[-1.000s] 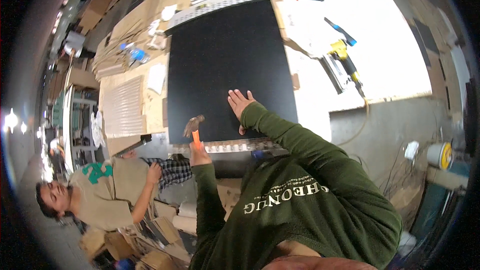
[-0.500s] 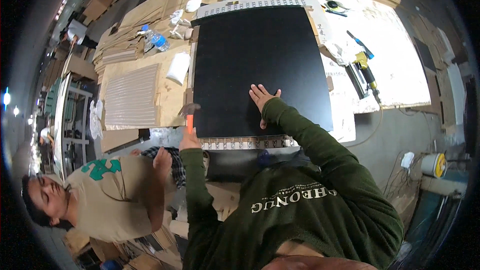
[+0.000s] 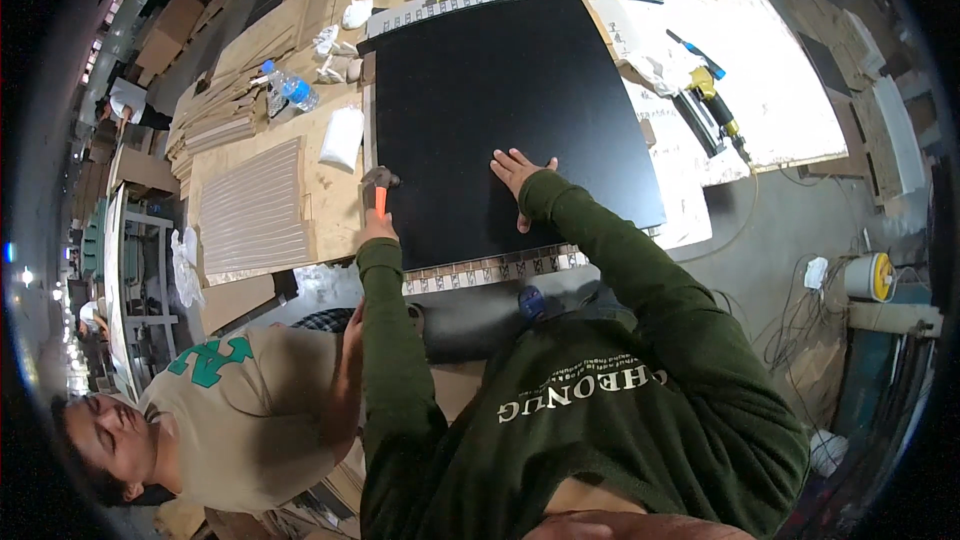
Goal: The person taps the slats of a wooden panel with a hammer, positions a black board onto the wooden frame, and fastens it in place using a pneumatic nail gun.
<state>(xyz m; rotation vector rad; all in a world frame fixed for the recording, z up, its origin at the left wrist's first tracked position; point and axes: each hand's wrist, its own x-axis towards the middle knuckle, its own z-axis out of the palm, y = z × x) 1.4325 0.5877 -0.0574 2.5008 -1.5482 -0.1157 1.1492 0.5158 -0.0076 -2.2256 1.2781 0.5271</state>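
My left hand [image 3: 378,227] is closed around the orange handle of a hammer [image 3: 381,196], whose metal head is at the left edge of a large black panel [image 3: 480,90]. Whether the head touches the panel I cannot tell. My right hand [image 3: 518,176] lies on the panel's near part with its fingers spread, holding nothing. Under the panel's near edge shows a white and brown patterned layer [image 3: 490,272]. A similar patterned strip shows beyond the far edge.
To the left lie a white packet [image 3: 342,137], a water bottle [image 3: 295,90] and a ribbed brown sheet [image 3: 252,202]. A yellow and black air tool [image 3: 715,105] with a hose lies on the right. A co-worker in a beige shirt [image 3: 255,410] is close at my left.
My left hand has moved the hammer farther along the panel's left edge. My right hand stays spread on the panel. The co-worker has shifted nearer my left arm, and the view has moved slightly.
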